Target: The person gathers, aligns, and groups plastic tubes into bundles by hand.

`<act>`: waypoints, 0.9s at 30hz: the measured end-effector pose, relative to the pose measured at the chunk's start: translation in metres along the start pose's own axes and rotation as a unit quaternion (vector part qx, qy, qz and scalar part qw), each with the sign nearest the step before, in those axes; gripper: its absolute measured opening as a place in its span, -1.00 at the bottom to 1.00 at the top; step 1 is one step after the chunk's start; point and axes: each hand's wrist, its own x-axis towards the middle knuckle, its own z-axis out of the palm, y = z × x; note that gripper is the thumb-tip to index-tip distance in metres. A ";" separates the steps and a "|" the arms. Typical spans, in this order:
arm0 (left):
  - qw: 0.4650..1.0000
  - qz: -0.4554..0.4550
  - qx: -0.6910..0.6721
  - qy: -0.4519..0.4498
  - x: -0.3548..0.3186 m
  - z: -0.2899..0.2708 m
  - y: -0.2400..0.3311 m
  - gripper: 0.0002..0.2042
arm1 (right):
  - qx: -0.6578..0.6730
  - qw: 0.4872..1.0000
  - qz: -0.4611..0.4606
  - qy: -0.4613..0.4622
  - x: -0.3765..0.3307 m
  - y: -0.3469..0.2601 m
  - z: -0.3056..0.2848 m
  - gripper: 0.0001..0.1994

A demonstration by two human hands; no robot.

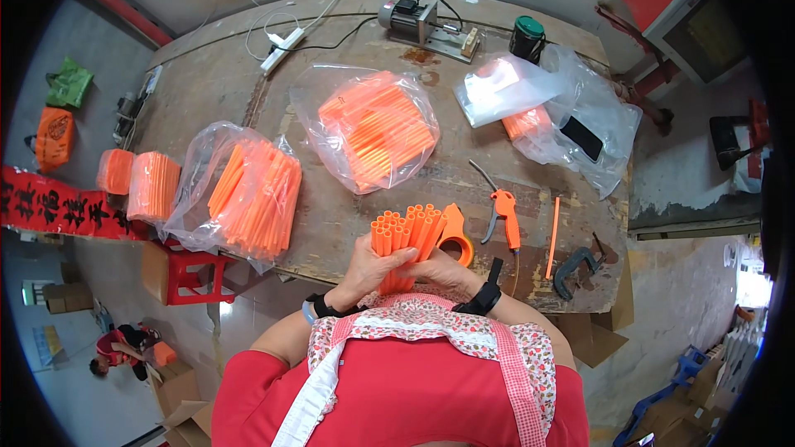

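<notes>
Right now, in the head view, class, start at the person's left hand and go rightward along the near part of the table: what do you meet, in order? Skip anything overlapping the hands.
Left hand → right hand → orange air blow gun → single orange tube → C-clamp

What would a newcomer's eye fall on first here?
Most likely the bundle of bright orange tubes gathered between the left hand and right hand, at the near edge of the table. Next, the clear plastic bag of similar tubes beyond the hands. Then the orange air blow gun lying to their right.
</notes>
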 end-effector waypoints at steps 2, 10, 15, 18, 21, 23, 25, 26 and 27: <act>1.000 0.002 0.004 -0.002 0.000 -0.002 -0.001 -0.74 | -0.002 1.000 -0.002 -0.004 0.003 0.004 -0.004 -0.42; 1.000 -0.028 0.004 -0.012 -0.004 -0.003 0.002 -0.69 | -0.017 1.000 -0.013 -0.012 0.004 0.007 -0.006 -0.41; 0.999 -0.030 0.019 -0.014 -0.005 -0.004 0.000 -0.71 | -0.098 0.993 -0.052 -0.046 0.009 0.015 -0.019 -0.41; 0.999 -0.043 0.008 -0.019 -0.005 -0.006 -0.006 -0.62 | -0.153 0.982 -0.091 -0.058 0.014 0.018 -0.020 -0.47; 0.994 0.071 0.085 0.009 -0.007 0.003 -0.006 -0.53 | -0.238 0.962 -0.115 -0.075 0.022 0.011 -0.012 -0.49; 0.989 0.077 0.125 0.020 -0.008 0.000 -0.009 -0.49 | -0.188 0.973 -0.094 -0.092 0.019 0.010 -0.004 -0.49; 0.989 0.077 0.113 0.050 -0.008 -0.001 -0.004 -0.48 | -0.139 0.982 -0.079 -0.101 0.024 0.010 0.005 -0.48; 0.990 0.096 0.088 0.053 -0.007 0.000 -0.012 -0.47 | -0.138 0.983 -0.083 -0.087 0.023 0.014 0.005 -0.47; 0.989 0.094 0.105 0.038 -0.007 0.000 -0.009 -0.46 | -0.137 0.984 -0.090 -0.073 0.023 0.015 0.006 -0.47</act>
